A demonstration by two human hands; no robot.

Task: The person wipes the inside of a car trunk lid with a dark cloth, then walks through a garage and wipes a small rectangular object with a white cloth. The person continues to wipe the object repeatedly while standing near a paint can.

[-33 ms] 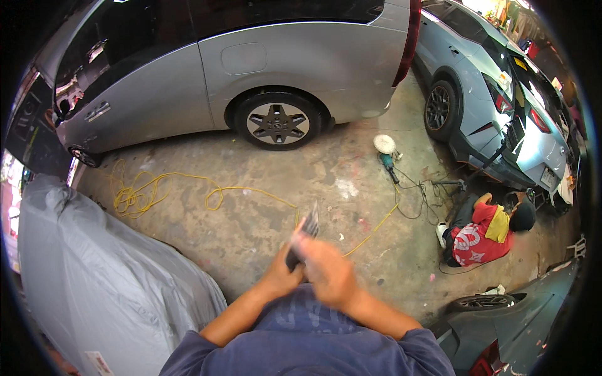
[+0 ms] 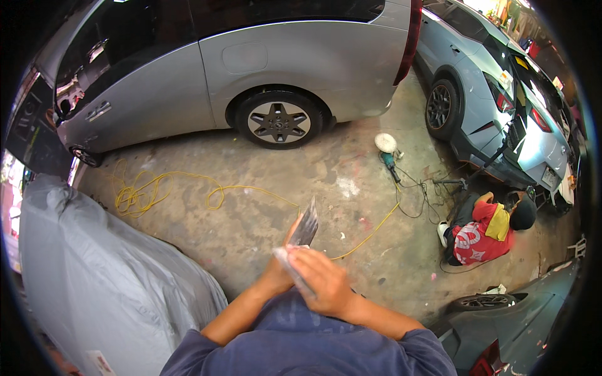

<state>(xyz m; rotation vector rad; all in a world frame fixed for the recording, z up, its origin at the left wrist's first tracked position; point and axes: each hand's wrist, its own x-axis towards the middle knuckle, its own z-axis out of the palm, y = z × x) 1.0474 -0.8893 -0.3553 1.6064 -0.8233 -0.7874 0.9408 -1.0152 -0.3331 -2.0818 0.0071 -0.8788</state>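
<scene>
In front of my chest my left hand [image 2: 277,276] is closed round a flat dark grey plate [image 2: 305,227], which tilts up, points away from me and bears pale smears. My right hand [image 2: 326,283] is closed on a thin, flat, greyish spreader [image 2: 291,269] with a pale edge. The spreader is just below the plate and overlaps my left hand. Whether the two pieces touch, I cannot tell. My right hand covers part of the left fingers.
A silver van [image 2: 295,53] stands ahead, a light blue car [image 2: 476,106] at far right. A green polisher [image 2: 389,164] with a white pad and a yellow cord [image 2: 248,188] lie on the floor. A person [image 2: 483,235] crouches at right. A grey-covered vehicle [image 2: 113,269] is at left.
My right hand has moved down and slightly left off the plate, with the spreader now turned toward the left. More of the plate's smeared face shows. The crouching person looks unchanged.
</scene>
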